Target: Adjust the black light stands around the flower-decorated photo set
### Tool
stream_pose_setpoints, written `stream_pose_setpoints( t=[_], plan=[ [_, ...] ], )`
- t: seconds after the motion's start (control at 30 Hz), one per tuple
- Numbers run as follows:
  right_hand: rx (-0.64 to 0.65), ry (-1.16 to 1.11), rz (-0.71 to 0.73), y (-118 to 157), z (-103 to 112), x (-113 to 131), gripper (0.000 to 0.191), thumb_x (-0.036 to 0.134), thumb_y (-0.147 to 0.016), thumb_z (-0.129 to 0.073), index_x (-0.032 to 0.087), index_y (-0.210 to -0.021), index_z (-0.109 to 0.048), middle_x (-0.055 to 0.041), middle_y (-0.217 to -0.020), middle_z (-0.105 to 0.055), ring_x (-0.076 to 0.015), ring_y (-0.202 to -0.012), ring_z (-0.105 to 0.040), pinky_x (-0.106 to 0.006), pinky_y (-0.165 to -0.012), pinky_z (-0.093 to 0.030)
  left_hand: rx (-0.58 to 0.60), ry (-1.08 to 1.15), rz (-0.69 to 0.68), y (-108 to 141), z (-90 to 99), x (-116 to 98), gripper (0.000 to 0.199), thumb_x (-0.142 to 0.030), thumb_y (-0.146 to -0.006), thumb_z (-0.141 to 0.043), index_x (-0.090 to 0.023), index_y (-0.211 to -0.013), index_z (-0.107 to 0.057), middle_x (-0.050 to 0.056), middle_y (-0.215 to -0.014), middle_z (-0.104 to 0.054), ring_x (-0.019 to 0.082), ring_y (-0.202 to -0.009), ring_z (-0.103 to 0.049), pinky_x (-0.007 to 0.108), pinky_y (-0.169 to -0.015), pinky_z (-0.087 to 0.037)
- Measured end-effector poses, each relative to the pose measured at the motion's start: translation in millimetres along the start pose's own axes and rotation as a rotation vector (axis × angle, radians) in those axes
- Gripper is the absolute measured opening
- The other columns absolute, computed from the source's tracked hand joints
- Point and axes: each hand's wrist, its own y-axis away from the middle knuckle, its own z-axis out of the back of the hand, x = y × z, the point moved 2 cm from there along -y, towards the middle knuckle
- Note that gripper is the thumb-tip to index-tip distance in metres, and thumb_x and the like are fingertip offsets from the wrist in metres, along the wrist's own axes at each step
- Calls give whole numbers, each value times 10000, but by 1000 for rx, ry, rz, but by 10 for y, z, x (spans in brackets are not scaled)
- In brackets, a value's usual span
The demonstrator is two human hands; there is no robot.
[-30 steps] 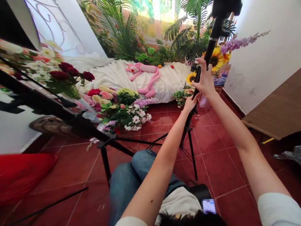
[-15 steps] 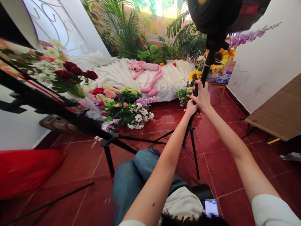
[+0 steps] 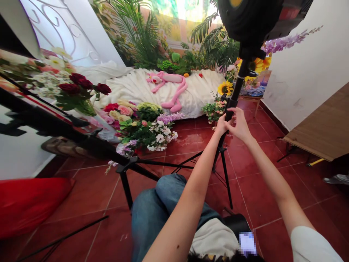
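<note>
A black light stand (image 3: pixel 237 85) rises in front of me at a slant, with a large black studio light (image 3: pixel 249 22) on top. My left hand (image 3: pixel 221 125) is wrapped round its pole below the upper collar. Just to the right, my right hand (image 3: pixel 241 123) curves its fingers and thumb against the same pole, around the lower collar. What lies under the right fingertips is partly hidden. A small clamp knob (image 3: pixel 224 97) sticks out of the pole above both hands.
A second black stand (image 3: pixel 89 142) slants across the left. Artificial flowers (image 3: pixel 148 123) and a white-draped platform (image 3: pixel 120 85) with a pink plush toy (image 3: pixel 174 78) lie ahead. A brown board (image 3: pixel 321 123) is at right, a red bag-like thing (image 3: pixel 32 203) at left.
My right hand has slid down the pole from above the left hand to beside it, its fingers less tightly wrapped. The left hand stays on the pole.
</note>
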Motion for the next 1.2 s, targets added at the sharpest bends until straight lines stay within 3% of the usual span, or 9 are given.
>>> stream_pose_setpoints(
  t=[0.1, 0.23, 0.33, 0.5, 0.7, 0.83, 1.0, 1.1, 1.2],
  plan=[
    [-26, -147, -105, 353, 134, -117, 268, 351, -825, -712, 229, -1025, -580, -80, -1053, -602, -217, -959, -611, -377, -854, -544, 40, -118, -21, 62, 2, -79, 344, -405, -637, -840, -163, -724, -610, -37, -665, -594, 92, -635, -540, 237, -651, -442],
    [17, -219, -292, 612, 159, -259, 282, 418, -772, -786, 234, -871, -597, -27, -841, -638, -166, -690, -563, -301, -669, -475, 34, -190, -41, 116, 12, -157, 345, -427, -667, -826, -174, -704, -594, -53, -631, -545, 80, -602, -482, 228, -619, -400],
    [70, -88, -356, 629, 94, -280, 266, 485, -849, -697, 245, -837, -584, -10, -730, -632, -161, -609, -530, -275, -598, -387, 34, -196, -15, 138, 7, -194, 334, -423, -684, -819, -175, -706, -596, -53, -615, -530, 80, -584, -461, 234, -597, -380],
    [95, 151, -380, 576, -24, -205, 398, 543, -976, -410, 242, -725, -477, -4, -600, -557, -171, -570, -513, -275, -594, -311, 63, -148, -9, 149, 4, -236, 402, -473, -625, -849, -168, -691, -596, -36, -642, -563, 80, -608, -475, 237, -618, -396],
    [87, 297, -413, 507, -91, -209, 442, 587, -922, -421, 221, -694, -517, -22, -616, -578, -174, -602, -532, -265, -596, -297, 98, -115, 20, 134, 18, -231, 503, -557, -535, -868, -166, -676, -586, -44, -614, -546, 70, -596, -465, 239, -622, -399],
    [47, -5, -473, 489, -216, -368, 509, 599, -916, -381, 222, -585, -468, -17, -530, -540, -157, -540, -496, -264, -555, -317, 110, -104, 26, 137, 26, -231, 536, -589, -502, -866, -167, -674, -584, -44, -617, -543, 69, -594, -456, 240, -615, -389],
    [36, -734, -727, 538, -520, -425, 589, 684, -920, -287, 255, -515, -298, 38, -334, -330, -95, -322, -255, -245, -404, -249, 104, -102, 29, 142, 29, -205, 512, -579, -537, -856, -168, -697, -598, -38, -646, -554, 78, -624, -466, 243, -635, -386],
    [-37, -1047, -725, 550, -636, -338, 585, 695, -907, -328, 253, -535, -236, 71, -308, -231, -79, -299, -175, -225, -371, -225, 100, -115, 29, 151, 30, -198, 480, -555, -572, -849, -165, -728, -618, -28, -683, -572, 88, -655, -484, 249, -671, -399],
    [-24, -1158, -719, 566, -668, -297, 552, 665, -889, -383, 254, -553, -232, 83, -324, -209, -79, -309, -164, -218, -353, -189, 100, -122, 33, 165, 34, -199, 458, -536, -591, -847, -165, -747, -627, -21, -704, -580, 96, -682, -500, 255, -701, -411]
  ],
)
